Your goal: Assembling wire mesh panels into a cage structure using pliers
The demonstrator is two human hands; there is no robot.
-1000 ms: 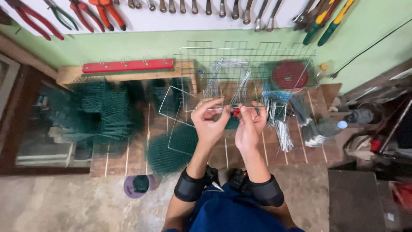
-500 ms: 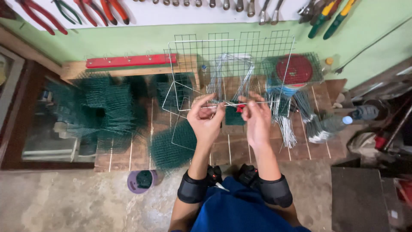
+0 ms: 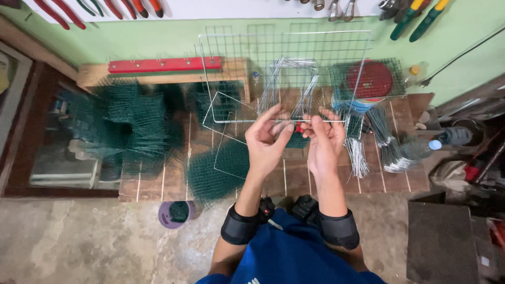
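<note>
A square silver wire-mesh panel (image 3: 284,73) stands upright in front of me, its lower edge at my fingertips. My left hand (image 3: 265,139) pinches that lower edge with thumb and fingers. My right hand (image 3: 323,139) also grips the edge, and a small red-handled tool (image 3: 299,128) shows between the two hands. A second wire frame (image 3: 226,121) hangs at an angle below and left of the panel. Both wrists wear black bands.
Dark green mesh pieces (image 3: 126,123) lie piled on the tiled floor at left, one more (image 3: 210,171) near my left arm. Bent wire bundles (image 3: 389,142) lie at right beside a wire cage over a red disc (image 3: 368,79). Pliers hang on the wall above.
The silver panel has risen and now stands more upright. My hands have stayed at its lower edge, the fingers of the left hand spreading slightly.
</note>
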